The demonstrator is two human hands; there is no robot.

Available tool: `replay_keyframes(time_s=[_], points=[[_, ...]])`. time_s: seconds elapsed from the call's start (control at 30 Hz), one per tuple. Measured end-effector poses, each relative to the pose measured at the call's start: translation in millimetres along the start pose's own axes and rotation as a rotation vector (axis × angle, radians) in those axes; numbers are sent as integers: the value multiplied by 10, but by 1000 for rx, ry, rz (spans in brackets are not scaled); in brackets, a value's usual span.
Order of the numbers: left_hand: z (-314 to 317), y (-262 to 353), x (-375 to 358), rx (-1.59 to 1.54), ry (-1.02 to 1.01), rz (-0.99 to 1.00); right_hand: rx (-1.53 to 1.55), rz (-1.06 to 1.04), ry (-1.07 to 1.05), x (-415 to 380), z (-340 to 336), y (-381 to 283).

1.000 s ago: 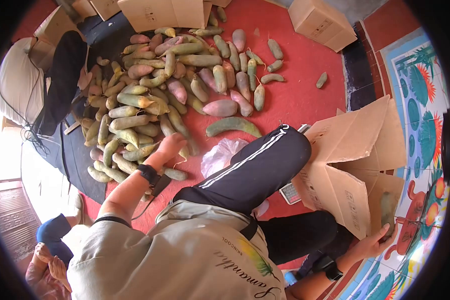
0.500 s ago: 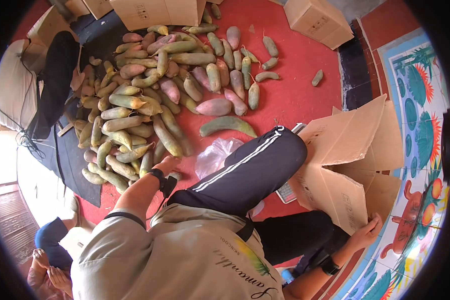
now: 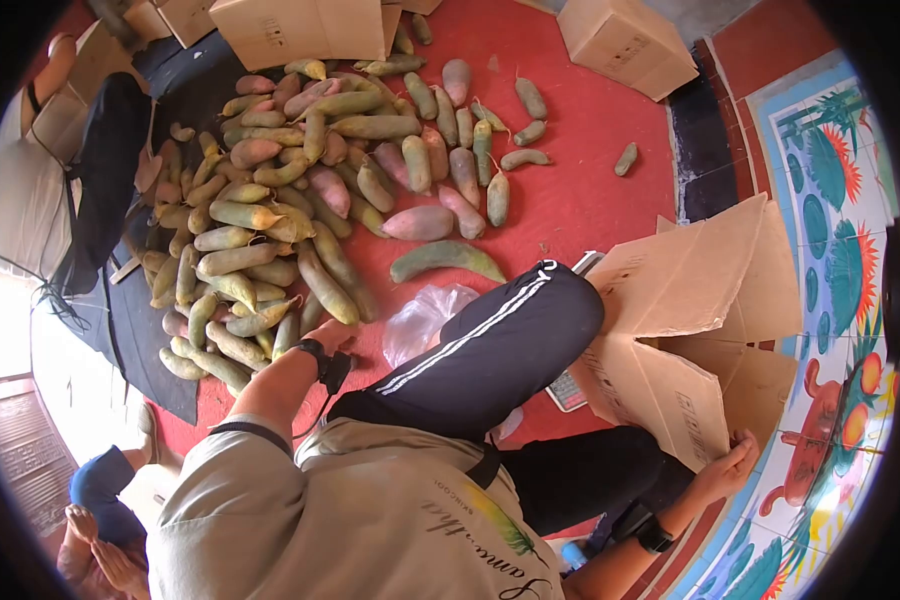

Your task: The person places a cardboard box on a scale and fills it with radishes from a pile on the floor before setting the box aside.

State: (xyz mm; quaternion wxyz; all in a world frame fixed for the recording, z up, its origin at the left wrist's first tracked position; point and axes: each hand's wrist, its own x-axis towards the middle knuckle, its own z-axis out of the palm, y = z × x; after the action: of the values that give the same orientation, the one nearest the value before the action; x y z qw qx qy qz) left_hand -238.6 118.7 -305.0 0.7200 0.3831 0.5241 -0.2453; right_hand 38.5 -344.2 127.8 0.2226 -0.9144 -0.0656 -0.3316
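My left hand (image 3: pixel 332 336) is at the near edge of a large heap of green and pinkish radishes (image 3: pixel 255 215), its fingers stretched out beside the end of a long green radish (image 3: pixel 328 285). A dark device is strapped to that wrist. On the other side, my right hand (image 3: pixel 732 466) has its fingers curled at the near flap edge of an opened cardboard box (image 3: pixel 660 385). A crumpled clear plastic bag (image 3: pixel 422 322) lies between the heap and my bent leg. Just beyond it, a curved green radish (image 3: pixel 448 262) rests alone on the red floor covering.
Several cardboard boxes (image 3: pixel 300 28) stand at the back, with one more box (image 3: pixel 627 45) at back right. A scale (image 3: pixel 568 392) is partly hidden by my leg. A painted tile wall (image 3: pixel 835 300) borders the right. Other people sit or stand at left.
The view has shifted slightly, moving the heap a little left. My hands keep nearly the same places. At upper left, another person's arm has come into view.
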Motion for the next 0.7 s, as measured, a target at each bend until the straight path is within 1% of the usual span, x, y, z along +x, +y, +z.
replay_keyframes(time_s=[0.07,0.1,0.17,0.23,0.3,0.33,0.37,0.43,0.47,0.53,0.57,0.63,0.67,0.7], points=[[142,36,-182,0,62,85,19,-14,24,-9,10,0],[216,75,-259,1,57,89,12,-27,9,-11,1,12],[352,138,-349,167,197,0,2,-44,0,-11,-16,10],[371,66,-286,161,192,-5,-42,-30,-18,-23,-29,-40],[404,57,-366,-55,116,-55,-47,-37,-18,-22,-34,-46],[399,3,-235,-143,103,-94,-50,-36,-25,-21,-34,-45],[391,-21,-163,-149,96,-90,-50,-45,-20,-16,-30,-50],[369,-54,-54,-260,26,-116,-20,-31,-20,-11,-20,-58],[364,-78,24,-266,22,-113,-19,-38,-18,-6,-17,-62],[392,-75,94,-230,146,-38,-14,-46,-24,5,-16,-64],[421,-51,74,-234,143,-38,-14,-51,-23,9,-13,-58],[475,24,-6,-256,220,60,-3,-39,-15,8,-1,-47],[466,59,-1,-259,222,60,-1,-41,-17,7,7,-54],[451,98,3,-192,210,46,6,-40,-12,5,12,-63]])
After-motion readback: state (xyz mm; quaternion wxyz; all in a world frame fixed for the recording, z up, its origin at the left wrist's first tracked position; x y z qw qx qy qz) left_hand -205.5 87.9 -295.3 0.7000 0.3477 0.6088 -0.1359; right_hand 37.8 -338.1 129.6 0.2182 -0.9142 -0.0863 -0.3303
